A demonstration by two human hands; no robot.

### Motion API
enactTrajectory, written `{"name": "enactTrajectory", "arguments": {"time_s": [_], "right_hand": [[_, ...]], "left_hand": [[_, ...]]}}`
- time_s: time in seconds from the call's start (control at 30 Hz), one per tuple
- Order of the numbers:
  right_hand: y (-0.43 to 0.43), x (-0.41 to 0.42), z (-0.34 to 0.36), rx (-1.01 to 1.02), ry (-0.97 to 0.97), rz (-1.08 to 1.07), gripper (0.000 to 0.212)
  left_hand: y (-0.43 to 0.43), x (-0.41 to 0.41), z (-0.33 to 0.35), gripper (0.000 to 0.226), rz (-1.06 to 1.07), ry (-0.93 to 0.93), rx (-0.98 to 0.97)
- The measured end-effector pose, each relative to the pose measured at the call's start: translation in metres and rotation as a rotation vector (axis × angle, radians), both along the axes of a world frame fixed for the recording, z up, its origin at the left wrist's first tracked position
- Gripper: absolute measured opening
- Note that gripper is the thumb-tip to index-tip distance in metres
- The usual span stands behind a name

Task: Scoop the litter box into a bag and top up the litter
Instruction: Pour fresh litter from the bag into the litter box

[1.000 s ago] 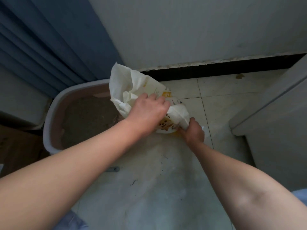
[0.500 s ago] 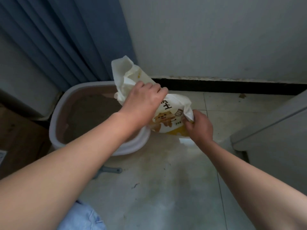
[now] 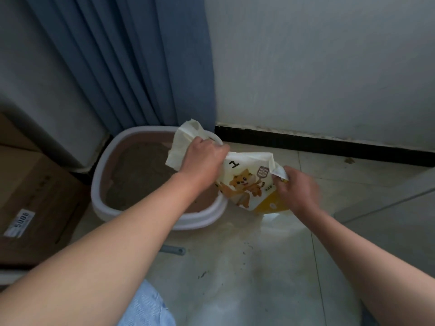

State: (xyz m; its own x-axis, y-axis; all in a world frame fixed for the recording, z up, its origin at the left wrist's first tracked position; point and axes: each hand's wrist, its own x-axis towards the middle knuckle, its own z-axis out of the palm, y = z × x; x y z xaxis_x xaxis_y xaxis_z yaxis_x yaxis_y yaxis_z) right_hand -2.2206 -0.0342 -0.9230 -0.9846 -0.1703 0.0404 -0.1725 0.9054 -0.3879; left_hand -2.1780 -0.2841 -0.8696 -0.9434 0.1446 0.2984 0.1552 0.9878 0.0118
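A white and yellow litter bag [image 3: 249, 182] with an orange cartoon cat printed on it hangs tilted over the right rim of the litter box [image 3: 103, 208]. My left hand [image 3: 202, 158] grips the bag's crumpled top end, which points over the box. My right hand [image 3: 296, 189] pinches the bag's lower right corner above the floor. The box is grey-white outside, pinkish inside, and holds grey-brown litter [image 3: 138, 175]. A grey scoop handle [image 3: 174, 250] pokes out from under my left forearm on the floor.
A blue curtain [image 3: 131, 62] hangs behind the box. Cardboard boxes [image 3: 33, 198] stand to the left. A white wall with a black skirting strip [image 3: 317, 144] runs at the back. A grey cabinet edge [image 3: 388, 208] is at the right. The floor is pale tile.
The bag has been lifted and spread out between both hands, its printed side now facing me. My view has tilted up and back, showing more of the litter box and curtain.
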Motion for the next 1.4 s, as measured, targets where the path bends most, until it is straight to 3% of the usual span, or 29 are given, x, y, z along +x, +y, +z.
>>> {"name": "enactTrajectory", "arguments": {"time_s": [0.33,0.57,0.83,1.4], "right_hand": [[-0.021,0.001,0.062,0.027,0.071,0.067,0.027],[-0.047,0.000,0.098,0.181,0.168,0.225,0.036],[-0.056,0.000,0.105,0.203,0.218,0.322,0.036],[-0.075,-0.007,0.114,0.179,0.296,0.440,0.046]], "left_hand": [[-0.035,0.004,-0.006,0.013,0.160,0.016,0.114],[-0.042,0.009,-0.003,0.009,0.311,-0.117,0.132],[-0.042,0.012,-0.013,0.012,0.312,-0.292,0.216],[-0.058,0.013,-0.011,0.013,0.399,-0.220,0.241]]}}
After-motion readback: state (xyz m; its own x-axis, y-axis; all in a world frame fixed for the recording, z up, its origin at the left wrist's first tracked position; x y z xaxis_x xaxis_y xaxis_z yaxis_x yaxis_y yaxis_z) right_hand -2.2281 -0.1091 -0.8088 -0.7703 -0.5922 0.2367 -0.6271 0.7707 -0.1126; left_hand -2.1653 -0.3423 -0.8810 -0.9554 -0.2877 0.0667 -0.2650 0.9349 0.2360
